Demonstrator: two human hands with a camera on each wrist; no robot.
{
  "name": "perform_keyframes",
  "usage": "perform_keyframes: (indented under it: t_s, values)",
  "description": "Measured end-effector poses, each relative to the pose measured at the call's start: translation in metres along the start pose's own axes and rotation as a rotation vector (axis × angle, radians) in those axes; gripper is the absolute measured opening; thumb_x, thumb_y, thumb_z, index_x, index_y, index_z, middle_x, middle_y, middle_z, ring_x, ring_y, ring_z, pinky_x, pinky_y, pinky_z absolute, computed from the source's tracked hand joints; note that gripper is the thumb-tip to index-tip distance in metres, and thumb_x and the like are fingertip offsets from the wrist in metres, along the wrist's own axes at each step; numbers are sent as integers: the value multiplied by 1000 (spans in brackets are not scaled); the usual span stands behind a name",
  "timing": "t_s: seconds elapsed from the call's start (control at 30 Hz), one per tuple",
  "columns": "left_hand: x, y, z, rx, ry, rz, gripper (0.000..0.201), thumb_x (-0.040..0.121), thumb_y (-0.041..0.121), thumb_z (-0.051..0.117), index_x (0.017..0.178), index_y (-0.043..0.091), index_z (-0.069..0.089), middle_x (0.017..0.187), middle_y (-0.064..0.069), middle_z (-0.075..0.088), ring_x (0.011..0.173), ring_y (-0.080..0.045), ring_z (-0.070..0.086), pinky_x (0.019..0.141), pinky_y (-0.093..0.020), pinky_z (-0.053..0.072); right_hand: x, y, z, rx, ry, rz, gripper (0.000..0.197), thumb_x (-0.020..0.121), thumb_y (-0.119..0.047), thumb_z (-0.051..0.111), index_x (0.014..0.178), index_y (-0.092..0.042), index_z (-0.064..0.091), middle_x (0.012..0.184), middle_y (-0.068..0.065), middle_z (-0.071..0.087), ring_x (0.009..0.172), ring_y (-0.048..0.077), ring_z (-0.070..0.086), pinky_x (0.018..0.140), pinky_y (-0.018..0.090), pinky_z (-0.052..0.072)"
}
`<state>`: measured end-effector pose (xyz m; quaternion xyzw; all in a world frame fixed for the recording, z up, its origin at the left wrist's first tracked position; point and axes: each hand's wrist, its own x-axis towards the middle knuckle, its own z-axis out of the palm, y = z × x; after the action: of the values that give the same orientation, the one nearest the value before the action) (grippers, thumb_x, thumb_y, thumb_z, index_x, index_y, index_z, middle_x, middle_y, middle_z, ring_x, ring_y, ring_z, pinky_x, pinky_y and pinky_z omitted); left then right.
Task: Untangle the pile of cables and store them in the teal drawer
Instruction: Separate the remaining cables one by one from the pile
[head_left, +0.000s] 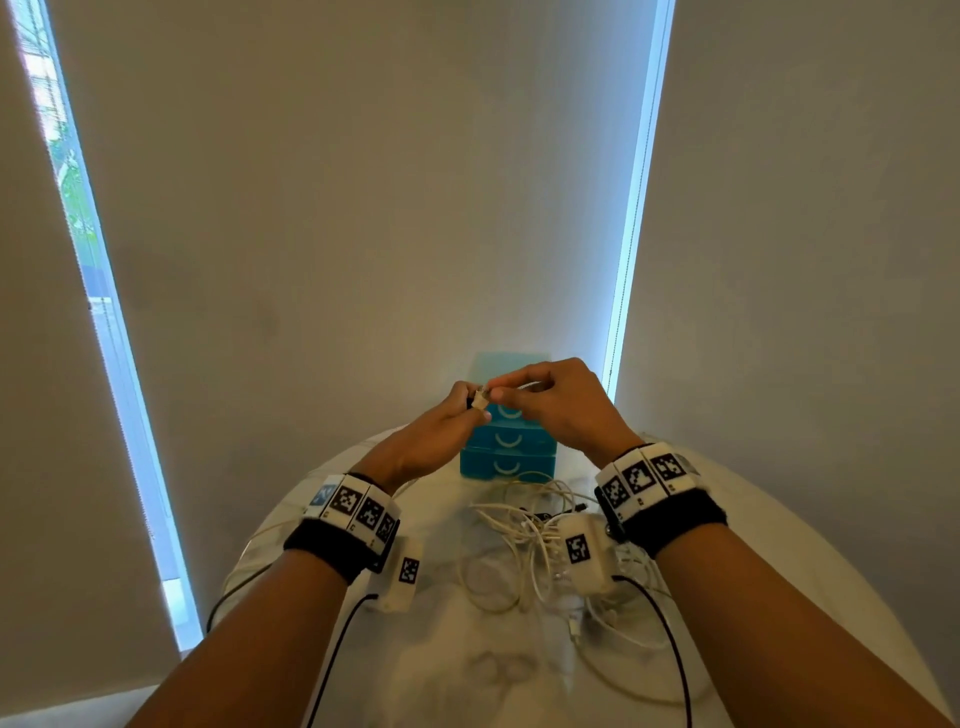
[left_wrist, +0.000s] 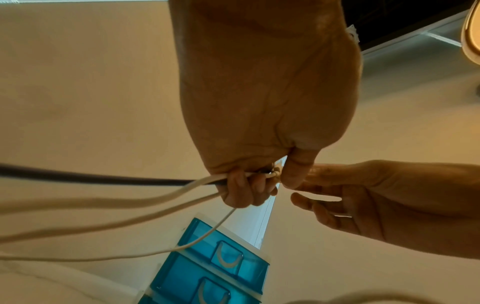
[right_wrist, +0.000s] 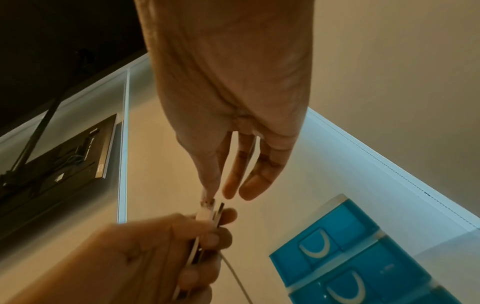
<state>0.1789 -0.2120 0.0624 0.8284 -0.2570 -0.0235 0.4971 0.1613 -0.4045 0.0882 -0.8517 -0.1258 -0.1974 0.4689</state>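
Note:
A teal drawer unit (head_left: 506, 441) with three shut drawers stands at the back of the round white table (head_left: 441, 654). In front of it lies a tangled pile of white cables (head_left: 519, 530). Both hands are raised before the unit. My left hand (head_left: 475, 404) grips a bundle of cable ends, two white cables (left_wrist: 130, 197) and a black cable (left_wrist: 103, 179), which trail down to the left. A white plug (right_wrist: 206, 209) and a dark plug (right_wrist: 220, 211) stick out of its fist. My right hand (head_left: 500, 391) pinches the tip of the white plug, its other fingers (right_wrist: 253, 185) loose.
The drawer unit (left_wrist: 221, 267) stands against a plain wall with bright window strips (head_left: 631, 234) on both sides. Black wrist-camera leads (head_left: 670, 649) hang over the table near me. A dark wall-mounted screen (right_wrist: 64, 160) shows in the right wrist view.

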Motion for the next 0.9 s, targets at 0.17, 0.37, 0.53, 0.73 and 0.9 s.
perform_keyframes:
  t_s: [0.17,0.37,0.53,0.73,0.9]
  values:
    - [9,-7,-1,189,120,10,22,116,30,36,132,19,46,137,-9,59,121,-26,58,102,-47,48,-16,11,-25,142,3,175,14,101,-24,72,112,-18,79,106,1,79,101,21,76,75,23,63]
    - [23,-28,19,797,129,-159,31,110,28,30,134,12,42,142,-17,53,128,-34,40,108,-56,31,-52,29,-29,-105,-324,254,31,95,-48,75,111,-22,77,106,-5,79,100,15,75,79,26,60]
    - [32,-33,36,687,136,-163,30,108,27,31,131,10,42,140,-18,54,133,-37,40,118,-57,26,-63,40,-8,-260,-650,224,35,85,-57,83,108,-31,82,108,-10,79,103,9,71,96,31,56]
    - [31,-39,41,14,163,-125,26,105,27,50,116,4,55,103,-21,57,75,-24,54,62,-36,46,-67,62,-8,-91,-472,216,30,94,-48,77,98,-18,82,95,-1,81,84,8,73,78,21,57]
    - [13,-28,56,-193,130,-79,35,108,50,54,99,20,69,54,21,54,51,-2,45,47,-18,33,-72,85,0,307,28,325,33,107,-38,62,110,-6,69,92,5,80,79,21,74,71,31,62]
